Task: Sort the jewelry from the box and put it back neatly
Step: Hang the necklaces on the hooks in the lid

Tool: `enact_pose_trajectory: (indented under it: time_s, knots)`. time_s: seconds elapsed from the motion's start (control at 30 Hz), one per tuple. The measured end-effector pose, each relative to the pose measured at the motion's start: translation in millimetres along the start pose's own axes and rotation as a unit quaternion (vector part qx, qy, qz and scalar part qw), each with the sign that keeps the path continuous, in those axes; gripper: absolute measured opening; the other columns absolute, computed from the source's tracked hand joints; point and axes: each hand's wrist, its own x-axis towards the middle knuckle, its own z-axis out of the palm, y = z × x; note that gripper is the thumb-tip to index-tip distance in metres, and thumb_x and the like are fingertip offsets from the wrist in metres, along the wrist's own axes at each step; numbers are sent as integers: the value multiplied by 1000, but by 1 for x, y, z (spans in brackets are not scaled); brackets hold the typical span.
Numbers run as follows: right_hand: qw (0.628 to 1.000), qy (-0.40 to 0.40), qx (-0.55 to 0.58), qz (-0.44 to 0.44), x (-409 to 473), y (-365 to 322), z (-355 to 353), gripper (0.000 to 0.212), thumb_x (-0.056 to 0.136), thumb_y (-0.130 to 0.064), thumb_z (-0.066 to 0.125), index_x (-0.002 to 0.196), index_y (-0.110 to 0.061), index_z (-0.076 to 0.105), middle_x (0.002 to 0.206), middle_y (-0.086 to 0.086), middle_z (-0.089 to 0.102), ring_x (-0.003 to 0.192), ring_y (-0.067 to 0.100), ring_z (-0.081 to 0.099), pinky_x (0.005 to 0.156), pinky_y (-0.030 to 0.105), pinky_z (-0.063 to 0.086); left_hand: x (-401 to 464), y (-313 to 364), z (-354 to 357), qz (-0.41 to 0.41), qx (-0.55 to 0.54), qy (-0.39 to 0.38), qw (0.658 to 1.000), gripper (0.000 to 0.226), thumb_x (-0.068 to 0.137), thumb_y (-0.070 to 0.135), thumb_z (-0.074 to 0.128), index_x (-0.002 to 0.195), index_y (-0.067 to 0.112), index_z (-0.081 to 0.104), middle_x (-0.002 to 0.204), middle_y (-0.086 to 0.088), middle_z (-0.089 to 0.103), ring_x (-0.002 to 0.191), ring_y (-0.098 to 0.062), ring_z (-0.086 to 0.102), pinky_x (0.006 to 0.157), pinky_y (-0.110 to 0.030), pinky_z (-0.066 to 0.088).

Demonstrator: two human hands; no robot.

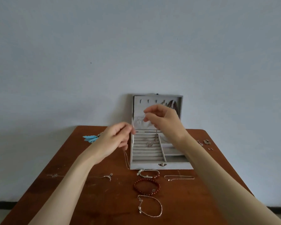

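Brown wooden table (91, 200) carries open grey velvet-lined jewelry box (159, 166), lid upright against the wall. Both hands raised over the box: left hand (115, 140) at its left edge, right hand (162, 119) before its lid, each pinching thin silver chain necklace (126, 159), pendant dangling above ring rolls. Red beaded bracelet (146, 186) lies just in front of the box, blue feather earring (90, 138) to its left.

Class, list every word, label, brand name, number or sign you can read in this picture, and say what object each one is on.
None: no readable text anywhere in this view.
The jewelry box has a small metal clasp; any marking on it is too small to tell.
The bracelets, the blue feather piece, the table and the wall bear no lettering.
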Motion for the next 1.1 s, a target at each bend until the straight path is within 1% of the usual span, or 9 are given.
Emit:
enact_pose_trajectory:
  time_s: [0.13, 0.33, 0.43, 0.63, 0.73, 0.83, 0.93, 1.03, 1.1]
  knots:
    - [996, 33, 42, 72, -13, 20, -27, 22, 90, -1, 46, 82, -12, 63, 65, 1, 60, 55, 7, 51, 55, 18, 42, 10, 16, 10, 15, 31, 15, 999, 24, 97, 20, 41, 86, 13, 61, 50, 11, 32, 49, -9, 29, 52, -31, 31]
    - [982, 2, 141, 128, -23, 54, -42, 25, 88, 7, 41, 78, -6, 59, 62, 5, 60, 59, 16, 52, 56, 23, 45, 27, 31, 17, 32, 129, -3, 991, 23, 95, 28, 46, 84, 25, 66, 57, 1, 37, 54, -20, 31, 56, -36, 30]
    - [966, -86, 207, 129, -21, 58, -47, 13, 81, -4, 47, 86, -5, 60, 65, 7, 60, 64, 18, 56, 66, 26, 49, 38, 38, 22, 46, 152, 4, 987, 22, 94, 27, 48, 87, 24, 68, 56, 4, 43, 54, -13, 37, 53, -25, 33]
    - [952, -198, 205, 114, -4, 56, -43, 29, 98, -27, 40, 96, -7, 62, 66, 6, 61, 71, 21, 59, 84, 39, 44, 67, 44, 42, 83, 201, 25, 976, 15, 89, 30, 56, 83, 26, 69, 67, 7, 64, 61, -8, 54, 62, -21, 44]
    - [963, -144, 201, 103, 11, 62, -48, 29, 99, -21, 40, 84, -6, 60, 51, 0, 46, 50, 13, 46, 68, 30, 47, 86, 38, 44, 95, 217, 73, 969, 9, 86, 29, 61, 81, 24, 68, 71, 10, 63, 62, 1, 53, 61, -10, 41]
    - [972, -73, 195, 109, 30, 73, -55, 24, 97, -18, 45, 81, -6, 59, 48, -5, 32, 44, 9, 28, 48, 20, 33, 106, 26, 45, 88, 248, 92, 960, 11, 87, 27, 61, 88, 21, 69, 81, 11, 66, 73, 2, 57, 67, -6, 42]
    - [985, -62, 134, 90, 50, 79, -60, 19, 94, -17, 51, 84, -5, 62, 48, -2, 44, 45, 13, 38, 51, 23, 38, 127, 12, 47, 87, 279, 95, 952, 12, 88, 25, 60, 90, 20, 71, 84, 12, 66, 81, -1, 60, 74, -16, 47]
    - [991, -53, 92, 76, 69, 85, -65, 16, 90, -15, 57, 85, -3, 64, 52, -1, 51, 50, 15, 43, 57, 29, 42, 145, 4, 50, 87, 298, 86, 947, 13, 89, 23, 58, 92, 20, 71, 82, 14, 63, 76, 2, 56, 68, -9, 41]
    - [995, -39, 52, 72, 78, 90, -69, 15, 89, -17, 59, 85, -4, 66, 50, -6, 46, 48, 9, 38, 52, 21, 37, 155, -1, 48, 79, 299, 100, 946, 13, 89, 23, 59, 92, 20, 71, 82, 14, 63, 75, 1, 56, 65, -5, 39]
